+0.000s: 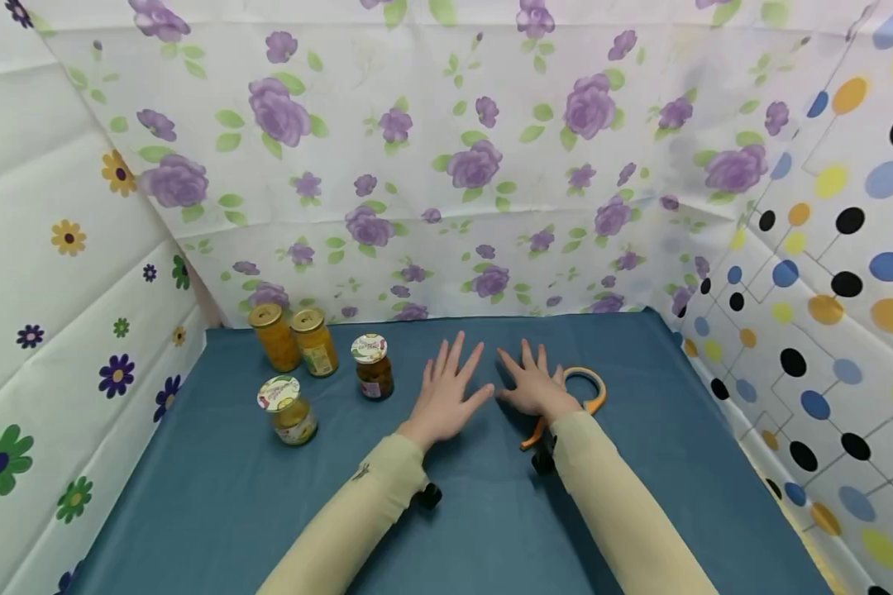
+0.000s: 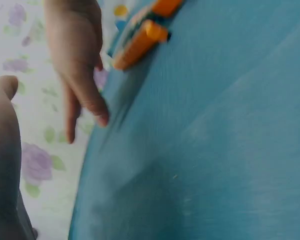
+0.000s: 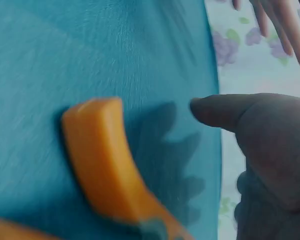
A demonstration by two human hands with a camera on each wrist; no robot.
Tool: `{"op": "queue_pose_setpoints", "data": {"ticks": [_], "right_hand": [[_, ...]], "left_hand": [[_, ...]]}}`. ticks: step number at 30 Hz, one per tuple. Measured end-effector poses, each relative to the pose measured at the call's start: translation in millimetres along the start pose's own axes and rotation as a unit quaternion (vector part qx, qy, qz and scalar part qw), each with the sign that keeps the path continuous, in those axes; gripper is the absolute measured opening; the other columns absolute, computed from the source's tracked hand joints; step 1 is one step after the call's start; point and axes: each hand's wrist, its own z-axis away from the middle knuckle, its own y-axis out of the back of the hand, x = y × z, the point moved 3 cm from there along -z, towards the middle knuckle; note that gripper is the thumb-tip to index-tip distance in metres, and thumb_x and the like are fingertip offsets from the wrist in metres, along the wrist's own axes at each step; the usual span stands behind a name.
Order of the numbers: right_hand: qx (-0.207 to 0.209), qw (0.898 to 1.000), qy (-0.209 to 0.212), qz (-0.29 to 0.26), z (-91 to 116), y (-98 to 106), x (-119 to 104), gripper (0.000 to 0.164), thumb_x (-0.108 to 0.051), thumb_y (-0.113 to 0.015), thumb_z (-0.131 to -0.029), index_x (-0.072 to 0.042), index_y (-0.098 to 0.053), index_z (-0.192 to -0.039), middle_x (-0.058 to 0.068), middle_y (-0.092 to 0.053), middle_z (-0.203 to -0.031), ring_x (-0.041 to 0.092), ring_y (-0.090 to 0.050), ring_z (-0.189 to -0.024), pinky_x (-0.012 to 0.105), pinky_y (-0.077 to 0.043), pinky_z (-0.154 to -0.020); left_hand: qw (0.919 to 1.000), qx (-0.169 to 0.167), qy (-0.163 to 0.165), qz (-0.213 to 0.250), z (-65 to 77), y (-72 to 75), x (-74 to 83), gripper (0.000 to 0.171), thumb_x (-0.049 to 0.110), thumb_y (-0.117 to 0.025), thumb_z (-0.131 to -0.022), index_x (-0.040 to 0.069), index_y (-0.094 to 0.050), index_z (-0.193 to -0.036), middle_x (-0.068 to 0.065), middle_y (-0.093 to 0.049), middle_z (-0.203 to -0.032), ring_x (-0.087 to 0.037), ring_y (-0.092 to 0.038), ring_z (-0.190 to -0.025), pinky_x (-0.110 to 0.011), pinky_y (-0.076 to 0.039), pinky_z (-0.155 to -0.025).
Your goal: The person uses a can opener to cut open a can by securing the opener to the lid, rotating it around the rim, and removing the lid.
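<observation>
Both hands reach forward over the blue cloth with fingers spread, holding nothing. My left hand (image 1: pixel 446 401) is nearest to a small dark-filled jar (image 1: pixel 375 380) with a patterned white lid, which stands to its left. My right hand (image 1: pixel 534 387) hovers above an orange tool (image 1: pixel 595 387) with a ring-shaped head, partly hidden by the hand and wrist. The right wrist view shows one thick, blunt handle end of the tool (image 3: pixel 100 155) lying on the cloth, below and apart from the thumb (image 3: pixel 225 111).
On the left stand two gold-lidded jars of yellow-orange contents, one taller (image 1: pixel 277 340) and one beside it (image 1: pixel 316 347). Closer in is a squat jar (image 1: pixel 292 417) with a patterned lid. Flowered sheeting (image 1: pixel 476 165) walls the back; dotted sheeting (image 1: pixel 826 330) the right.
</observation>
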Motion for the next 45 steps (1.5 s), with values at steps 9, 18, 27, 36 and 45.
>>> {"op": "queue_pose_setpoints", "data": {"ticks": [9, 18, 27, 36, 45], "right_hand": [[-0.003, 0.999, -0.034, -0.01, 39, -15, 30, 0.086, -0.039, -0.069, -0.106, -0.031, -0.017, -0.174, 0.019, 0.014, -0.177, 0.049, 0.017, -0.159, 0.082, 0.003, -0.117], [0.032, 0.998, -0.032, -0.05, 64, -17, 55, 0.092, -0.03, -0.07, -0.104, -0.028, -0.011, -0.174, 0.023, 0.017, -0.176, 0.054, 0.018, -0.157, 0.087, 0.006, -0.112], [0.063, 0.99, -0.059, -0.114, 94, -17, 88, 0.107, -0.041, -0.075, -0.101, -0.026, 0.001, -0.174, 0.027, 0.024, -0.172, 0.058, 0.02, -0.155, 0.089, 0.001, -0.109], [0.126, 0.983, -0.073, -0.116, 121, -12, 115, 0.113, -0.044, -0.089, -0.089, -0.01, -0.02, -0.172, 0.039, -0.028, -0.16, 0.063, -0.032, -0.14, 0.08, -0.034, -0.103], [0.13, 0.977, -0.103, -0.135, 134, -17, 130, 0.093, -0.046, -0.088, -0.089, 0.006, -0.048, -0.156, 0.031, -0.059, -0.125, 0.041, -0.06, -0.102, 0.058, -0.051, -0.084]], "left_hand": [[0.9822, -0.024, 0.001, 0.186, 63.1, 17.2, 2.5, 0.068, 0.052, -0.049, -0.113, 0.029, -0.025, -0.172, 0.003, 0.001, -0.18, -0.036, -0.013, -0.163, -0.07, -0.025, -0.123], [0.9602, -0.011, -0.033, 0.277, 88.8, 42.1, 1.8, 0.051, 0.036, -0.049, -0.116, 0.022, -0.042, -0.165, -0.004, -0.03, -0.174, -0.032, -0.032, -0.158, -0.063, -0.034, -0.121], [0.9545, -0.024, -0.021, 0.297, 108.5, 52.4, -7.4, 0.043, 0.036, -0.048, -0.116, 0.019, -0.058, -0.154, -0.002, -0.046, -0.165, -0.028, -0.041, -0.154, -0.059, -0.04, -0.119], [0.9539, -0.01, -0.029, 0.299, 121.5, 78.2, -8.4, 0.035, 0.024, -0.048, -0.117, 0.024, -0.063, -0.148, 0.0, -0.061, -0.15, -0.032, -0.06, -0.135, -0.061, -0.048, -0.108], [0.962, 0.02, -0.016, 0.272, 124.6, 87.1, -18.9, 0.034, 0.029, -0.049, -0.116, 0.023, -0.066, -0.146, 0.0, -0.065, -0.145, -0.029, -0.065, -0.128, -0.057, -0.052, -0.105]]}}
